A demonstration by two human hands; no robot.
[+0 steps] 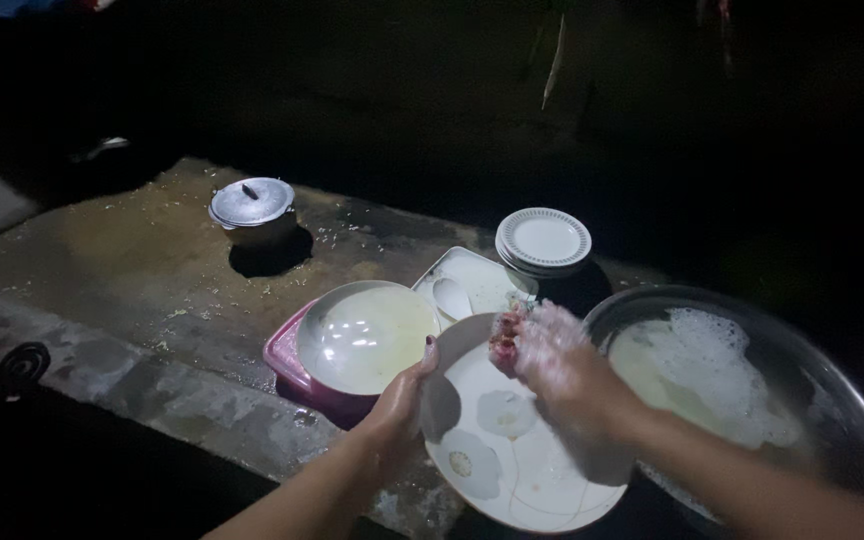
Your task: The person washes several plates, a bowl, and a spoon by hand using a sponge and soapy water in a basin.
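The left hand (399, 405) grips a soapy white plate (512, 440) while the right hand (552, 350) clutches a scrubber (505, 340) on it; a stack of plates (544, 242) stands nearby.

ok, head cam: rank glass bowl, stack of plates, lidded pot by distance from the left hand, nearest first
1. glass bowl: right beside the left hand, just up and to its left, on a pink tray.
2. stack of plates: farther back, to the right, behind the white tray.
3. lidded pot: farthest, at the back left of the concrete slab.
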